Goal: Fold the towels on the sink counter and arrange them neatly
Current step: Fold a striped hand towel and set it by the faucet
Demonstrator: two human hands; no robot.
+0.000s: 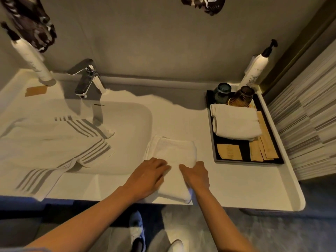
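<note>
A small white towel (172,153) lies folded on the white counter (227,180), just right of the basin and reaching the front edge. My left hand (148,176) rests flat on its near left part. My right hand (196,174) presses on its near right part, fingers together. A large white towel with grey stripes (54,146) lies spread and rumpled over the sink basin (131,128) and hangs past the counter's front left. Two folded white towels (236,122) sit stacked in the black tray (211,140) at the right.
A chrome faucet (89,79) stands behind the basin. The tray also holds two tinted glasses (233,94) and tan paper packets (229,151). A pump bottle (254,70) stands at the back right, a white tube (34,59) at the back left. A striped wall (309,124) borders the right.
</note>
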